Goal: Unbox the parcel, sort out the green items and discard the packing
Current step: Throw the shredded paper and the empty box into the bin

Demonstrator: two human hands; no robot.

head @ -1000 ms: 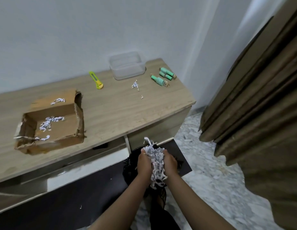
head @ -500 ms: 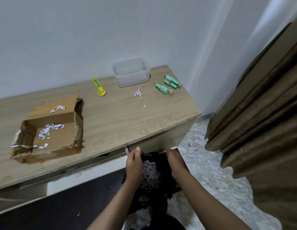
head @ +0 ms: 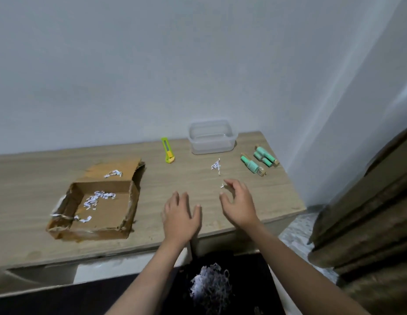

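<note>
Because the shredded paper scraps (head: pixel 216 165) on the wooden desk (head: pixel 61 164) are featherlight, limp and curly, pinch them from above rather than sweep. Your right hand (head: pixel 237 202) hovers empty, fingers loosely curled, near the nearest scrap; your left hand (head: pixel 181 215) is flat and open, holding nothing. More shreds lie in the torn cardboard box (head: pixel 95 202). Smooth green cylinders (head: pixel 258 161) sit beside the clear plastic tub (head: pixel 211 137), stiff and likely to roll.

Soft even light, faint shadows — hands slightly blurred, edges bowed
</note>
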